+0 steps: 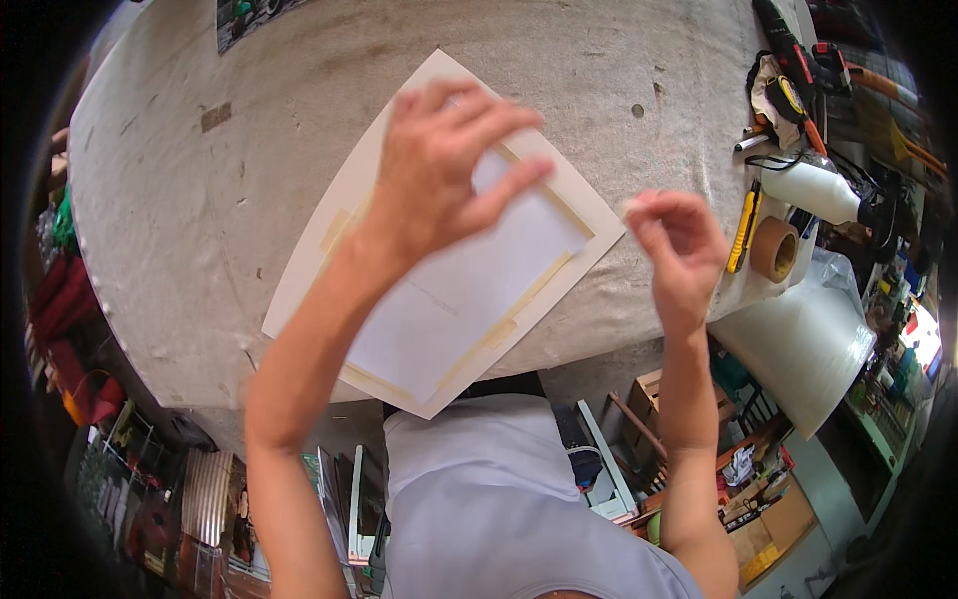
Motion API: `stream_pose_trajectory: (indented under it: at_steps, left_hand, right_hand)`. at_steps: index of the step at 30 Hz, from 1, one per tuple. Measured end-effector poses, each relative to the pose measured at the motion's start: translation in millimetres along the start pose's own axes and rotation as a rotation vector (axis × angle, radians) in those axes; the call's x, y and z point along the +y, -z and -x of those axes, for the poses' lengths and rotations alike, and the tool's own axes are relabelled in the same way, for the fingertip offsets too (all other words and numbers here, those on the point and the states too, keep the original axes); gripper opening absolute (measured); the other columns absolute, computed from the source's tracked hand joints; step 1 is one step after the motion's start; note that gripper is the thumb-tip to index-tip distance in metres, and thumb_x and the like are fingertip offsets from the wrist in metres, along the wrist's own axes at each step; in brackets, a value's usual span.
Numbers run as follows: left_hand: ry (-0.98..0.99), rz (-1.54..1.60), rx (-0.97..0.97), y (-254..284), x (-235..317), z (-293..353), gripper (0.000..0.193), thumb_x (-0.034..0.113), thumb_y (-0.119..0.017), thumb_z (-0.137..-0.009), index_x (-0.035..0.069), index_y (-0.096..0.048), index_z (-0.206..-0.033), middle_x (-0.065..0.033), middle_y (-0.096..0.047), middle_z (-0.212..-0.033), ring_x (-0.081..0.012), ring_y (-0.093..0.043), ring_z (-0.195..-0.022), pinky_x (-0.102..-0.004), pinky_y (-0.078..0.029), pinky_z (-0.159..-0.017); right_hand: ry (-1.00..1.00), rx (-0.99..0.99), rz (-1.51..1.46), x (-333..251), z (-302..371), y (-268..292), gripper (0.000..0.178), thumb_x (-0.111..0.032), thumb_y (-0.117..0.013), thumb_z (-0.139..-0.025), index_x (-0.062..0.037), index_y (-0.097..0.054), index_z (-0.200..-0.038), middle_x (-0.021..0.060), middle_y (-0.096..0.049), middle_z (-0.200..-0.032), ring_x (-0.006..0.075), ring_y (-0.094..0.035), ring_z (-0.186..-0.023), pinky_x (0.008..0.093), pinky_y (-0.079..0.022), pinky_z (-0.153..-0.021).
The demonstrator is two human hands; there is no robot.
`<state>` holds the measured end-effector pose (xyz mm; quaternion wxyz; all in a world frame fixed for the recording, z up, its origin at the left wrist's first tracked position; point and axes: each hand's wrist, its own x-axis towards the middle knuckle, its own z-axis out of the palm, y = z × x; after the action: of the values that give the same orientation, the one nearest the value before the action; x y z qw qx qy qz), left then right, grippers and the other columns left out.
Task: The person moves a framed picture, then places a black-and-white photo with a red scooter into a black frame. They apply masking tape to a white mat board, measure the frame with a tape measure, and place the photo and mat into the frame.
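A cream mat board (pixel 596 212) lies turned cornerwise on the cloth-covered table, its near corner by my lap. On it is a white sheet (pixel 429 319), edged with strips of yellowish masking tape (pixel 539 287). My left hand (pixel 449 165) hovers over the board's far part, fingers spread and somewhat blurred, with nothing visible in them. It hides part of the sheet and the board's far left side. Just off the board's right corner, my right hand (pixel 684 245) is raised, thumb and fingers pinched together. Whatever may be between those fingertips is too small to make out.
Along the table's right side lie a yellow utility knife (pixel 744 228), a roll of brown tape (pixel 774 250), a white bottle (pixel 813 190), a tape measure (pixel 786 98) and a power drill (pixel 783 40). A printed picture (pixel 244 22) lies at the far left edge.
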<state>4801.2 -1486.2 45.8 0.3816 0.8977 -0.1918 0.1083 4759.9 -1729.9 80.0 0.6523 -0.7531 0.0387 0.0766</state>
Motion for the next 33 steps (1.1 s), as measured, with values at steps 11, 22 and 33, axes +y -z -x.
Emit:
stream_pose_trajectory:
  at_steps: [11,22,33]
  left_hand:
    - [0.953,0.709,0.125,38.5,94.3,156.7,0.014,0.008,-0.059,-0.095,-0.001,-0.064,-0.085,-0.0091,-0.064,-0.081,-0.0163,-0.063,-0.073,-0.0285,-0.051,-0.065]
    - [0.765,0.183,0.182,96.9,-28.7,140.7,0.016,0.011,-0.064,-0.087,0.004,-0.056,-0.076,-0.0045,-0.055,-0.072,-0.0165,-0.051,-0.063,-0.0288,-0.043,-0.060]
    - [0.198,-0.164,-0.117,81.0,-73.1,110.8,0.008,0.011,-0.068,-0.078,0.011,-0.065,-0.085,-0.0004,-0.063,-0.082,-0.0194,-0.057,-0.081,-0.0340,-0.044,-0.071]
  right_hand:
    - [0.051,-0.301,0.222,-22.9,72.8,-100.6,0.032,-0.001,-0.079,-0.075,-0.0035,-0.069,-0.105,0.0083,-0.066,-0.076,0.0185,-0.064,-0.066,0.0293,-0.051,-0.060]
    - [0.470,-0.384,0.701,17.8,-23.1,-172.8,0.022,-0.012,-0.076,-0.074,-0.0107,-0.071,-0.096,0.0079,-0.059,-0.098,0.0262,-0.055,-0.092,0.0394,-0.043,-0.077]
    - [0.629,-0.425,0.852,26.2,-41.1,-198.1,0.013,-0.012,-0.075,-0.074,-0.0156,-0.071,-0.085,0.0005,-0.060,-0.110,0.0247,-0.053,-0.103,0.0393,-0.039,-0.080]
